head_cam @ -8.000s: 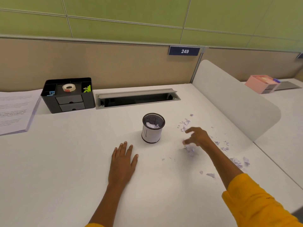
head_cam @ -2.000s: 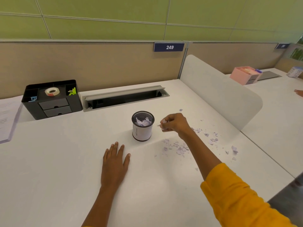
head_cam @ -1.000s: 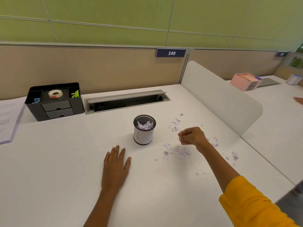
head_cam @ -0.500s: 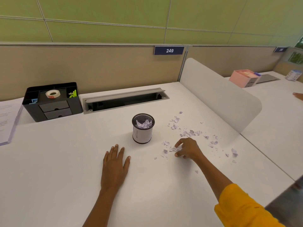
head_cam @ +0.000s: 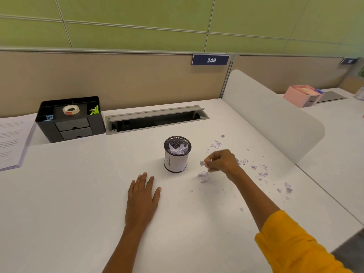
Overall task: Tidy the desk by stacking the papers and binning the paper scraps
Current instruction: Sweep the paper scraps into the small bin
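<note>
A small round mesh bin (head_cam: pixel 177 160) stands mid-desk, with white paper scraps inside it. More paper scraps (head_cam: pixel 260 174) lie scattered on the white desk to its right. My right hand (head_cam: pixel 222 161) hovers just right of the bin, a little above the desk, pinching a few scraps in its curled fingers. Flat on the desk in front of the bin lies my left hand (head_cam: pixel 142 196), fingers straight. A stack of printed papers (head_cam: pixel 11 140) rests at the far left edge.
A black desk organiser (head_cam: pixel 71 119) with a tape roll sits at the back left. Behind the bin is an open grey cable tray (head_cam: pixel 155 119). A white divider panel (head_cam: pixel 275 115) bounds the desk on the right, with a pink box (head_cam: pixel 302 95) beyond it.
My right hand has lifted off the desk with scraps pinched in it and moved up towards the bin. My left hand has stayed flat.
</note>
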Available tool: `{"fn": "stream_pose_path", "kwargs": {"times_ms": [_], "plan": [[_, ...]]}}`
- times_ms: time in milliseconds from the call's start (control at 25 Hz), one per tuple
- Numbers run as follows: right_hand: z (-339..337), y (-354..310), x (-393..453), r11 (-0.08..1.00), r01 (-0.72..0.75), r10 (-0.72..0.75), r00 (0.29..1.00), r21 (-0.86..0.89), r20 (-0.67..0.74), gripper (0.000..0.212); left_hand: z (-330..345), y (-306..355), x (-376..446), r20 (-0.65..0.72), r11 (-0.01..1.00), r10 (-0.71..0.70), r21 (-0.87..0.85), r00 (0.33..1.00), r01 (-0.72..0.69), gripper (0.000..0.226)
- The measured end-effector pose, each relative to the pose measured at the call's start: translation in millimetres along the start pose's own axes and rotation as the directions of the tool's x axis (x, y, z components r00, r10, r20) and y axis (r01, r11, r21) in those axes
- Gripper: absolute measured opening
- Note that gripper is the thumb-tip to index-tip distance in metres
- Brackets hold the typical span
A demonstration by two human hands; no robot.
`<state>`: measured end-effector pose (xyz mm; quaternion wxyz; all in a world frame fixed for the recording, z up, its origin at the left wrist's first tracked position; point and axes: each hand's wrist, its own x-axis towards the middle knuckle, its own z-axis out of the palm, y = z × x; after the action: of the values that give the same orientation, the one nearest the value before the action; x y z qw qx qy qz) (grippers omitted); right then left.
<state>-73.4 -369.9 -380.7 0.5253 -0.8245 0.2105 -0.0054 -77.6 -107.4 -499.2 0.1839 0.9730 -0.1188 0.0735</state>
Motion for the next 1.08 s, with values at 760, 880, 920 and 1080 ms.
{"fn": "stream_pose_path", "kwargs": {"times_ms": [760,880,920,1080], "plan": [[28,-33,32,0.964,0.198,-0.225,0.963,-0.174,-0.151,0.016,-5,2,-1,0.015,0.999,-0.038,-0.032,0.999,0.038,0.074],[20,-2,30,0.925,0.124,-0.140,0.990,-0.359,-0.018,0.029,-6,3,-1,0.019,0.999,-0.036,-0.027,0.999,0.036,0.075],[20,7,28,0.891,0.112,-0.093,0.994,-0.441,0.064,0.039,-6,3,-1,0.024,0.999,-0.036,-0.028,0.999,0.037,0.075],[26,31,18,0.772,0.176,-0.023,0.968,-0.610,0.250,0.069,-4,2,-1,0.023,0.999,-0.027,-0.028,0.999,0.028,0.076]]}}
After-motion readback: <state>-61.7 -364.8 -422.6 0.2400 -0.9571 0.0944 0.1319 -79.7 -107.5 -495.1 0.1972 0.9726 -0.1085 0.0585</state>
